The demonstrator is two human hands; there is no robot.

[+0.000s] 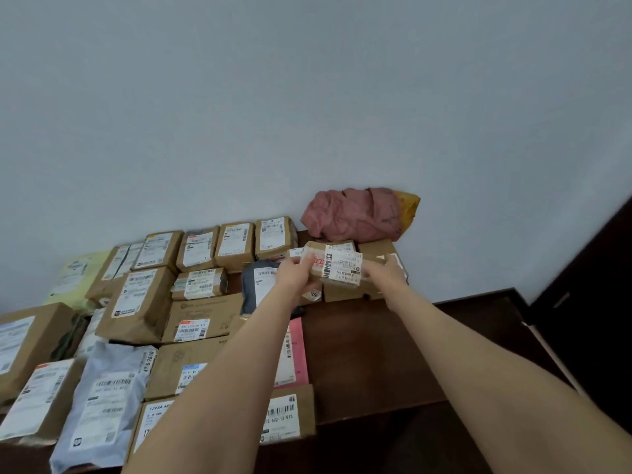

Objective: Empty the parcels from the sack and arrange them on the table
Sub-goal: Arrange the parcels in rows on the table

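A small brown cardboard parcel (337, 265) with a white barcode label is held at both ends. The left hand (294, 272) is curled round its left end and the right hand (385, 271) grips its right end. Such a two-handed hold is judged to keep the box level and its label uppermost while a place is chosen. The parcel is in the air at the far end of the dark wooden table (369, 354), just above a low brown box (343, 293) near the wall, so it is probably meant to be set on or beside that box. The pink sack (352, 213) lies crumpled and slack against the wall behind, which suggests that little or nothing is left in it; its inside cannot be seen. The other parcels are set close together in rows with labels facing up, presumably so that they can be read. Brown boxes (236, 246) are lined along the back, a grey mailer bag (254, 285) lies near the left hand, a pink envelope (294, 350) is partly hidden by the left forearm, and a pale plastic mailer (102, 395) lies at the near edge. Bare wood is seen on the right part of the table, where further parcels could be placed.
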